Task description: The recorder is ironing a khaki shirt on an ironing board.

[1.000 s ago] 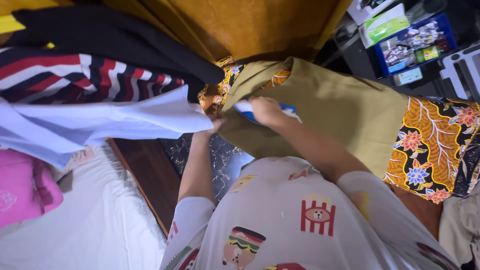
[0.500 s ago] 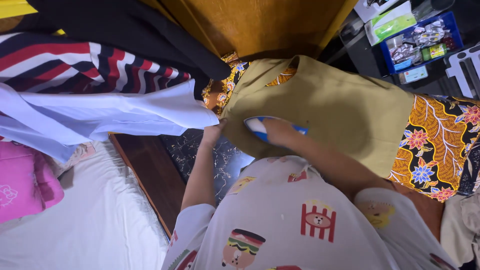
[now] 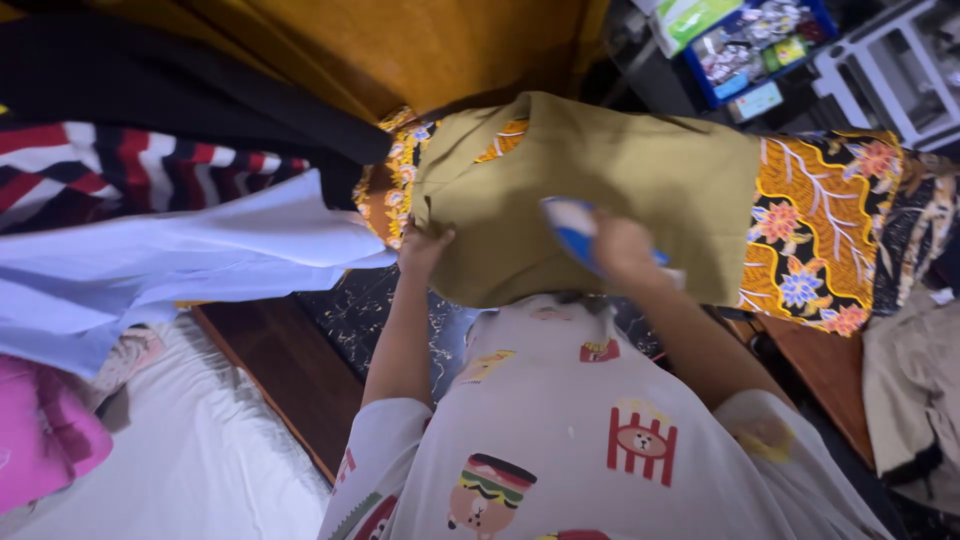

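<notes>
An olive-green garment lies spread flat over a board covered in orange floral cloth. My right hand grips the handle of a blue and white iron, which rests on the garment near its front edge. My left hand holds down the garment's left edge, fingers pressed on the fabric.
To the left hang or lie a pale blue shirt, a red, white and navy striped garment and a black one. A pink item sits on a white sheet. A blue bin of small packets stands at the back right.
The iron has slid to the right along the garment with my right hand. My left hand stays at the garment's left edge. The view has shifted slightly.
</notes>
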